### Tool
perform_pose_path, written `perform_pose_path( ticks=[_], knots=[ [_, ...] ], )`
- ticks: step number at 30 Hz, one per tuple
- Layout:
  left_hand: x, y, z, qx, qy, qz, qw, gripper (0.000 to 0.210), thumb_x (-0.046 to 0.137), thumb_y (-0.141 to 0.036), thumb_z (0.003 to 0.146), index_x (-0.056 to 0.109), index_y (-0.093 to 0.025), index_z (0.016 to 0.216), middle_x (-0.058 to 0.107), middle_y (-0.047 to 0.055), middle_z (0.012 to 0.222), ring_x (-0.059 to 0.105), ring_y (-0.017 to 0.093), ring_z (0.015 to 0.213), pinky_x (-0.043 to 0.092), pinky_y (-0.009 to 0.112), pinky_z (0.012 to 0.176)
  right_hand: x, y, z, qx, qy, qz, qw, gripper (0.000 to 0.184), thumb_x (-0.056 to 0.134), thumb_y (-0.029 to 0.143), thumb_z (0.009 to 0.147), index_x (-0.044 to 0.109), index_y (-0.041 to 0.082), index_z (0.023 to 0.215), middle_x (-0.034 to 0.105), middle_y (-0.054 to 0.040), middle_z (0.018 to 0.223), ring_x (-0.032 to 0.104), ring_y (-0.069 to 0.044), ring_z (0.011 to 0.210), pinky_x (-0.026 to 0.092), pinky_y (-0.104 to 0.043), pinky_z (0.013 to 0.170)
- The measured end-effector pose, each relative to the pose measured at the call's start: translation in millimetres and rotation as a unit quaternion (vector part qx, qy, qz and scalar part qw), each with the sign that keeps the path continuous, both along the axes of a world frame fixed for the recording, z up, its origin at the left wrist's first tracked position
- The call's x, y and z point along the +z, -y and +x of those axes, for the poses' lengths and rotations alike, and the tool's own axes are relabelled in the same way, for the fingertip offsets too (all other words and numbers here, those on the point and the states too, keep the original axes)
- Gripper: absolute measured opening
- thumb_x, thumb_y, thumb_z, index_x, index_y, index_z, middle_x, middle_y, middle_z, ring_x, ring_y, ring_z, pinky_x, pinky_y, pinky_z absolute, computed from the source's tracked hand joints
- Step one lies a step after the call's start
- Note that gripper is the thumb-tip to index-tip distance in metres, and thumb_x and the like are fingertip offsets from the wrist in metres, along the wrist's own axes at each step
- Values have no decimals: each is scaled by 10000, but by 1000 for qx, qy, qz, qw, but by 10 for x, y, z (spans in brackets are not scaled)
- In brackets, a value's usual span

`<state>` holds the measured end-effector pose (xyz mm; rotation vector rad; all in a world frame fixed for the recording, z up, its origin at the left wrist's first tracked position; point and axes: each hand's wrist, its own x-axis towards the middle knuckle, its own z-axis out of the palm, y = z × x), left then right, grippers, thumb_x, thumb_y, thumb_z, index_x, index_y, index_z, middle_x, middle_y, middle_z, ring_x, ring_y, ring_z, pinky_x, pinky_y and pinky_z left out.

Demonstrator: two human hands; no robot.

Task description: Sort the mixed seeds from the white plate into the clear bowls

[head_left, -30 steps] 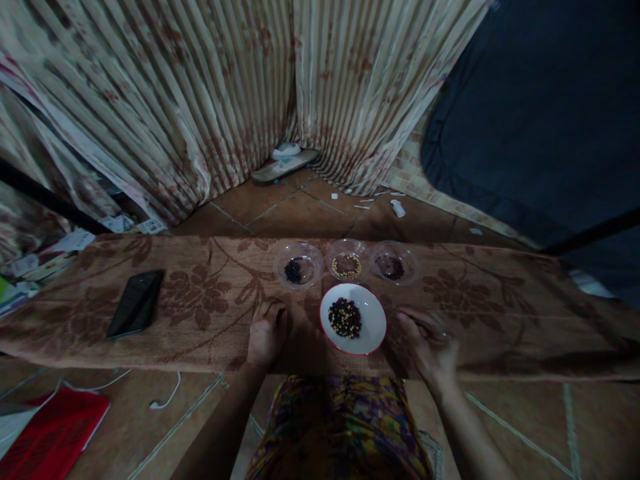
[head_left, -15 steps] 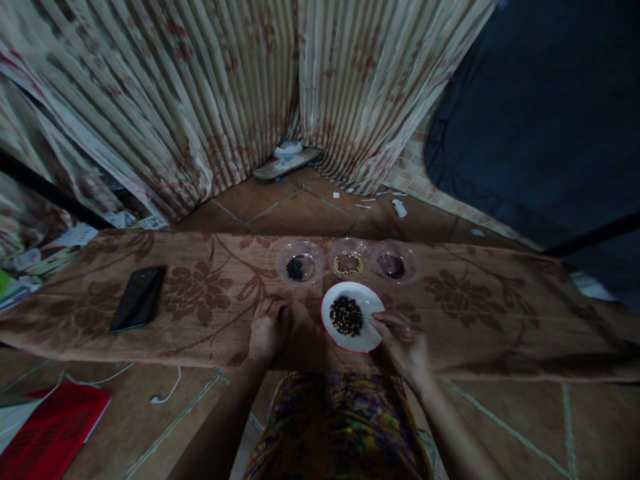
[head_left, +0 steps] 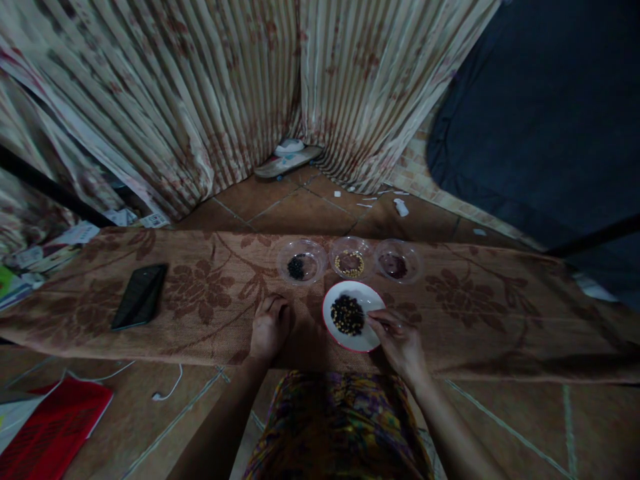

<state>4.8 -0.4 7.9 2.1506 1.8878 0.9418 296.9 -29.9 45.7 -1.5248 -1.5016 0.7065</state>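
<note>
A white plate with a red rim point(head_left: 371, 300) lies near the front edge of the cloth-covered table. On it sits a pile of mixed black and yellow beans point(head_left: 347, 315). My right hand point(head_left: 400, 337) reaches over the plate's right side, thumb and fingers pinched beside the pile; whatever is between them is too small to make out. My left hand point(head_left: 271, 327) rests on the cloth left of the plate, fingers curled in, with nothing seen in it. Behind the plate stand three clear bowls: one with black beans point(head_left: 296, 267), one with yellow beans point(head_left: 349, 264), one with dark red beans point(head_left: 397, 268).
A dark phone point(head_left: 139, 297) lies on the patterned tablecloth point(head_left: 200, 333) at the left. Beyond the table, a skateboard point(head_left: 289, 163) and white scraps lie on the tiled floor near striped curtains point(head_left: 225, 87). A red bag-like item point(head_left: 70, 427) and white earphones are on the floor, lower left.
My right hand has moved slightly left over the plate, its fingertips closer to the bean pile. My left hand stays in place.
</note>
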Motion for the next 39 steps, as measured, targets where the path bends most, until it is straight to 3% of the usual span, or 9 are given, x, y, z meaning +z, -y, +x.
perform_pose_path(
  ticks=[18, 39],
  knots=[
    [5, -2, -2, 0, 6, -5, 1000, 135, 511, -227, 917, 632, -226, 976, 659, 72, 1028, 609, 222, 976, 513, 375, 905, 144, -18, 25, -12, 8, -1, 1000, 303, 662, 514, 860, 762, 229, 873, 751, -83, 956, 703, -248, 913, 566, -376, 790],
    [3, 4, -4, 5, -3, -13, 1000, 132, 520, -243, 914, 633, -231, 982, 661, 71, 1038, 610, 228, 975, 512, 367, 900, 125, -7, -8, 25, 40, 8, 999, 248, 649, 461, 890, 763, 241, 888, 742, -69, 923, 690, -234, 889, 551, -370, 793]
  ],
)
